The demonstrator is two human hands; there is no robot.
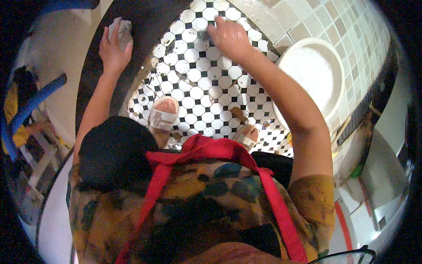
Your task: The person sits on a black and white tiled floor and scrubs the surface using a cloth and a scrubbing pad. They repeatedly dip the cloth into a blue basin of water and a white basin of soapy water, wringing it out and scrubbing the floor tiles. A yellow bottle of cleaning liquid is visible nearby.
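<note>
My left hand (115,54) is at the upper left, its fingers spread over a crumpled grey cloth (124,31) on a dark surface (145,29). Over the tiled floor at the top middle is my right hand (232,38), blurred and with curled fingers. A small dark grey thing (203,35) shows at its fingertips, as blurred as the hand; its kind cannot be made out. Right of my right forearm stands a round off-white tub (339,79) holding white suds (311,72).
Black and white floor tiles (204,77) bear dark specks and stains. My sandalled feet (164,114) stand on them. A wall of beige tiles (329,19) rises on the right, beside the tub. At the far left is a blue tube (39,99).
</note>
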